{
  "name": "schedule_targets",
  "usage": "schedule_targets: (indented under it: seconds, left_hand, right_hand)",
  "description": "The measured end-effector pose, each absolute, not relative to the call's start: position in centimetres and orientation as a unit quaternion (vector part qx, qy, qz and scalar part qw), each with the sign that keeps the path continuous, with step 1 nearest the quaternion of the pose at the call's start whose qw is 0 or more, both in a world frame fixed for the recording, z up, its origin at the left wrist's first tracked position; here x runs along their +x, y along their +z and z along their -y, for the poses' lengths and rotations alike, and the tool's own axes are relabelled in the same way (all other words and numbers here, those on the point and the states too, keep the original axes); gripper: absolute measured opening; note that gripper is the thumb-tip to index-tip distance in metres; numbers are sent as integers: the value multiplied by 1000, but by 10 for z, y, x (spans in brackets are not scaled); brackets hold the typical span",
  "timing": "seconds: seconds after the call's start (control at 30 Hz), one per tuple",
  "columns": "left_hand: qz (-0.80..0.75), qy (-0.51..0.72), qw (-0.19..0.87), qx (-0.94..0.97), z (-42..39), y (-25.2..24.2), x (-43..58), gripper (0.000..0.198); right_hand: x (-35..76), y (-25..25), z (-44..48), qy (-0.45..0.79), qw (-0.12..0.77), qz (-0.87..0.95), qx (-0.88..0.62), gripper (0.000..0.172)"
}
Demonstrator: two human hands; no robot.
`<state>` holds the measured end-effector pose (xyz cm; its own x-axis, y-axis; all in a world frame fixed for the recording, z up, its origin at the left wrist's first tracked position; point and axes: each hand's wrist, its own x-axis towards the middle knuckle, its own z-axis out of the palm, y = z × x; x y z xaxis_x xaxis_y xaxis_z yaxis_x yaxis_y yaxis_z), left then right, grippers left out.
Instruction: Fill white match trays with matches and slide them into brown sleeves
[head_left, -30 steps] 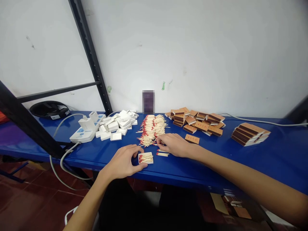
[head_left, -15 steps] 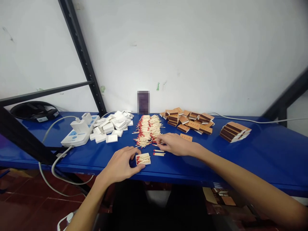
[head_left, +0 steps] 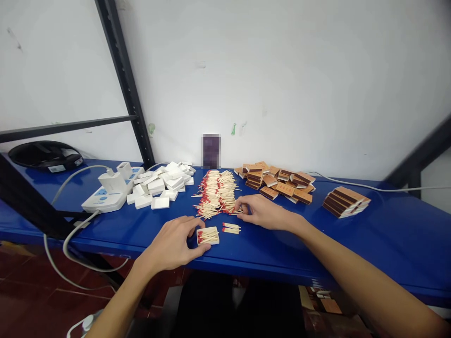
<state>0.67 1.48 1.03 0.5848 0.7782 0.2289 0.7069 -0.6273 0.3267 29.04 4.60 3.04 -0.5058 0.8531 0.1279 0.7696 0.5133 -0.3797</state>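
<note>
My left hand (head_left: pixel 178 241) is curled around a small white matchbox tray (head_left: pixel 215 238), thumb at its near side and fingers at its far side. Several red-headed matches (head_left: pixel 207 234) lie inside the tray. At the near right edge of a large heap of matches (head_left: pixel 216 192), my right hand (head_left: pixel 259 211) pinches a match between thumb and fingertips; the fingers partly hide it. A few loose matches (head_left: pixel 231 227) lie side by side on the blue tabletop (head_left: pixel 275 249), between the tray and my right hand.
White empty trays (head_left: pixel 164 183) are piled at left, beside a power strip (head_left: pixel 105 197) with cables. Brown matchbox sleeves (head_left: pixel 278 180) lie heaped right of the matches. Farther right stands a stack of matchboxes (head_left: pixel 345 202). A black shelf post (head_left: pixel 127 84) rises at left.
My right hand has moved slightly right at the near edge of the heap, its fingers now pinched there. My left hand stays on the tray. The view has shifted a little.
</note>
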Motion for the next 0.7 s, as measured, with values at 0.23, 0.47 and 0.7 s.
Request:
schedule_targets:
  seconds: [0.23, 0.47, 0.7]
  left_hand:
    - [-407, 198, 81, 888, -15, 8, 6, 39]
    - [-302, 210, 98, 925, -11, 9, 8, 35]
    - [-291, 194, 134, 927, -11, 12, 10, 30]
  right_hand:
    - [299, 28, -47, 132, 149, 871, -449, 11]
    - [297, 23, -47, 158, 152, 863, -456, 13]
    - [296, 22, -47, 180, 147, 852, -469, 16]
